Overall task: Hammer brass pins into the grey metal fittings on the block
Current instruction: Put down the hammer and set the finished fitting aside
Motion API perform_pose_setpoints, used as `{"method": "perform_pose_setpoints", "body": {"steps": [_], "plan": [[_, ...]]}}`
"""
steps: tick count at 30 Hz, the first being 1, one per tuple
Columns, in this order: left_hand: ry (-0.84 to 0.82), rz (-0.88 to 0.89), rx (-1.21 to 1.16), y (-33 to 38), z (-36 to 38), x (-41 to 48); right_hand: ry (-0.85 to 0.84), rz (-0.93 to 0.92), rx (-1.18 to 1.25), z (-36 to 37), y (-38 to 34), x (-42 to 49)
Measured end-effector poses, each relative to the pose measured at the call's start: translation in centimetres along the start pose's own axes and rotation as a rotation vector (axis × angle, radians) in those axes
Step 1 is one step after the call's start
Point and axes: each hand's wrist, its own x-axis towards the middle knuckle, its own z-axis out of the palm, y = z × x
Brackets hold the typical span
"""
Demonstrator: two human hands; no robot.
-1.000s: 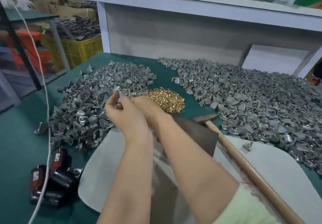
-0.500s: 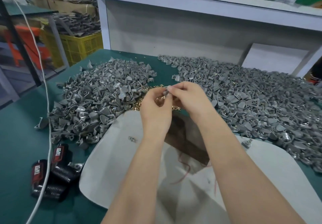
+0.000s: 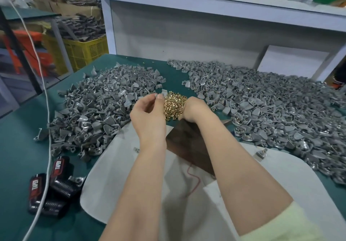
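Brass pins (image 3: 175,105) are noted in a loose heap on the green worktop (image 3: 18,147). All places below are given from this heap.

Left hand (image 3: 148,117): raised just left of the heap. Its grip is closed narrowly on one grey fitting (image 3: 164,92), which is pinched at the fingertips above the heap's left edge.

Right hand (image 3: 194,109): laid against the heap's right edge, knuckles up, fingers turned down among the pins and hidden there. Whether its grip is wide, narrow or holding a pin cannot be told.

Block (image 3: 187,143): dark brown and flat, found just nearside of the heap and partly covered by both forearms. It is set on a pale cloth (image 3: 116,175) spread nearer again.

A left pile of fittings (image 3: 104,109) is banked just left of the heap. A broader right spread of fittings (image 3: 262,113) is laid out to its right.

Two loose fittings are seen on the cloth, one (image 3: 260,153) nearside-right and a small one (image 3: 136,149) nearside-left.

Black-and-red packs (image 3: 56,177) are recorded well to the nearside-left, crossed by a white cable (image 3: 45,109).

A yellow crate (image 3: 84,51) is observed off the worktop, beyond and left of the heap.
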Motion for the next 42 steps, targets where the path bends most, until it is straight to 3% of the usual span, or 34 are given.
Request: {"method": "perform_pose_setpoints", "body": {"steps": [10, 20, 34, 39, 42], "plan": [[-0.014, -0.014, -0.001, -0.2, 0.3, -0.1, -0.010, -0.063, -0.157, 0.6, -1.3, 1.8], [-0.087, 0.079, 0.149, -0.4, 0.5, -0.4, 0.046, -0.069, -0.079, 0.4, -0.5, 1.4], [-0.023, -0.008, 0.089, -0.4, 0.3, -0.3, -0.148, -0.151, -0.136, -0.7, -1.1, 0.6], [-0.060, 0.010, 0.109, -0.4, 0.3, -0.4, -0.034, -0.140, 0.003, -0.9, -0.5, -0.2], [-0.151, 0.043, 0.190, -0.5, 0.3, -0.4, 0.109, -0.131, 0.323, -2.1, 0.0, -1.2]]}}
